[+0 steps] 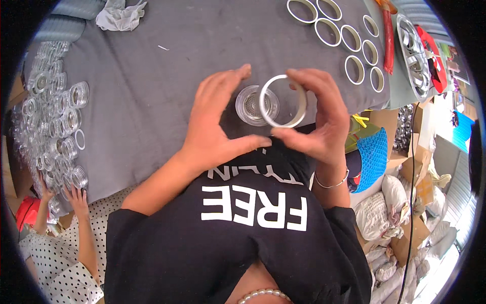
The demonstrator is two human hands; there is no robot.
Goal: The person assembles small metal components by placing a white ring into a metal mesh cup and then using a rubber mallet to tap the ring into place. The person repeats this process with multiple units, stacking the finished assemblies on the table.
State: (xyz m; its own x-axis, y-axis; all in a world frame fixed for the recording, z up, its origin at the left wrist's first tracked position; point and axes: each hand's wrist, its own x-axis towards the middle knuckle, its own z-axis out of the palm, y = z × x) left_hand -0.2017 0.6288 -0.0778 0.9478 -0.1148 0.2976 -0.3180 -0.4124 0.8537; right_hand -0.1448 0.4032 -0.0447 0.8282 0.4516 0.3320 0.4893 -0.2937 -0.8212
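Observation:
My right hand (pixel 326 114) holds a white ring (pixel 302 106) upright, thumb at its lower rim and fingers at its upper rim. Just left of the ring lies a clear round dish-like piece (pixel 245 105) with a perforated metal disc (pixel 251 105) in its middle; the ring's edge overlaps it in the view. My left hand (pixel 210 111) is beside that clear piece, thumb and fingers spread wide, holding nothing. Both hands are over the near edge of the grey cloth-covered table (pixel 152 96).
Several white rings (pixel 328 32) lie at the back right, near a metal tray (pixel 405 55) of shiny parts. Stacked clear round pieces (pixel 63 119) line the left edge, where another person's hand (pixel 78 200) reaches in. A crumpled white bag (pixel 120 15) lies at the back left.

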